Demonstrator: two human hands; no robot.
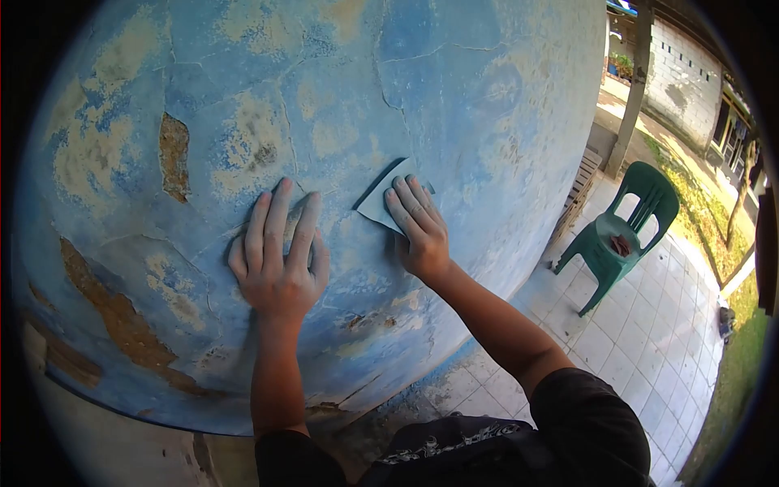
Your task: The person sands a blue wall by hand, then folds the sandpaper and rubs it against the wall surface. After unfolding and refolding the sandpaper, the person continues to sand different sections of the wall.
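A blue wall (341, 122) with cracks and peeling, pale patches fills most of the view. My left hand (282, 252) lies on it with its fingers spread and nothing held. To the right, my right hand (419, 223) presses a pale sheet with a dark edge (376, 203), which looks like sandpaper, flat against the wall. The fingers of my right hand lie close together over the sheet and hide part of it. Both hands are dusty.
A green plastic chair (613, 231) with small dark reddish items on its seat stands at the right on the white tiled floor (596, 345). Behind it is a wooden post (637, 89). Brown bare patches (122, 316) mark the lower left wall.
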